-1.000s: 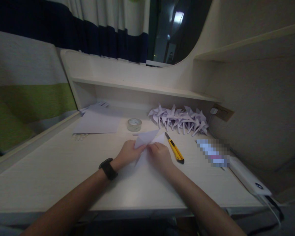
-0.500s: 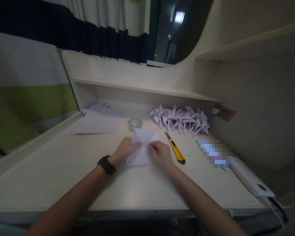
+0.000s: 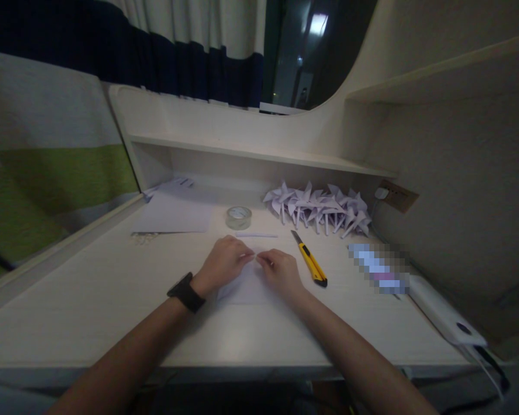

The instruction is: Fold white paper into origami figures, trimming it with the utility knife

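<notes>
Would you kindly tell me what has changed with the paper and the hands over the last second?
The folded paper, raised with its points up a second ago, has been brought down flat on the desk. The left hand and right hand have lowered with it and now press on it, fingertips meeting. The utility knife, tape roll, paper pinwheels and sheets stayed put.

Paper (image 3: 247,285): a second ago held up off the desk (image 3: 90,300), a triangular flap raised between the hands; half a second ago lowered, partly unfolded, its top still lifted. Now flat on the desk, mostly covered by the hands. Left hand (image 3: 223,264) and right hand (image 3: 280,273) have dropped with it, fingertips meeting at its far edge. Tape roll (image 3: 238,217), half hidden then, now fully visible.
</notes>
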`<action>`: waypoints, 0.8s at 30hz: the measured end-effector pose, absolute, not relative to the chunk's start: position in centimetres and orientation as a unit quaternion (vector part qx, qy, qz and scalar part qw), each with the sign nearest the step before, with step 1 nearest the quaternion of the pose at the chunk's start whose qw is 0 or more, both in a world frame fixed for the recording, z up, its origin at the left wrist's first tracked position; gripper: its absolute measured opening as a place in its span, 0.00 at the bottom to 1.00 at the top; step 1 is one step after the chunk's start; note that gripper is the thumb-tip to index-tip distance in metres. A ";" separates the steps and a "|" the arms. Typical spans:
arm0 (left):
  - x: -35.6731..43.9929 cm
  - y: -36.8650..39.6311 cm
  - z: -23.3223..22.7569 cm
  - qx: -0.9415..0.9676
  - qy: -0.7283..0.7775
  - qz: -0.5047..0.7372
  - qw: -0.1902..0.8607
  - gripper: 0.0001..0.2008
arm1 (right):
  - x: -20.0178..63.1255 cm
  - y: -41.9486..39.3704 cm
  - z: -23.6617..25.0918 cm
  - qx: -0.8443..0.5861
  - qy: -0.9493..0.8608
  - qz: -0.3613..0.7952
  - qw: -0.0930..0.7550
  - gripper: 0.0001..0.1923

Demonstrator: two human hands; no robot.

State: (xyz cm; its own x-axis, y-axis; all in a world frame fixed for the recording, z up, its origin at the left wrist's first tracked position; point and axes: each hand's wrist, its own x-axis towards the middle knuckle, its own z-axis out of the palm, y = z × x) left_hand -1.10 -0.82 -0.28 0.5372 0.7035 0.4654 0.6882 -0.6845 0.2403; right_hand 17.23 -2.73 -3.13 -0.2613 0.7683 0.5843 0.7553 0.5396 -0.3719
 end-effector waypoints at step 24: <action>-2.5 -0.5 0.4 0.805 0.539 0.217 -0.123 0.15 | 17.3 -3.4 -2.4 -0.486 -0.791 0.025 0.370 0.07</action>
